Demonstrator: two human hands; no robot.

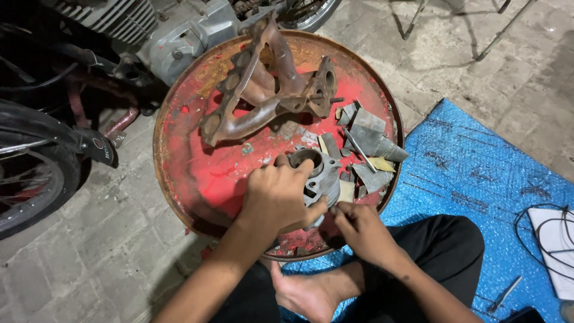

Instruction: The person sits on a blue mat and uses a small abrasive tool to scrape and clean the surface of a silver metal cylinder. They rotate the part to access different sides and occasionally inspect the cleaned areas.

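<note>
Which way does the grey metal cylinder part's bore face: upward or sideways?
Upward: the grey metal cylinder part shows its round bore as an open dark circle from above.

On the round tray (179, 143) the manifold (263, 90) lies toward twelve o'clock, the cylinder (317, 173) near centre, the sheet scraps (368, 143) at three — motorcycle (89, 48) off at ten, mat (472, 173) at four with a cable (547, 233) on it.
</note>
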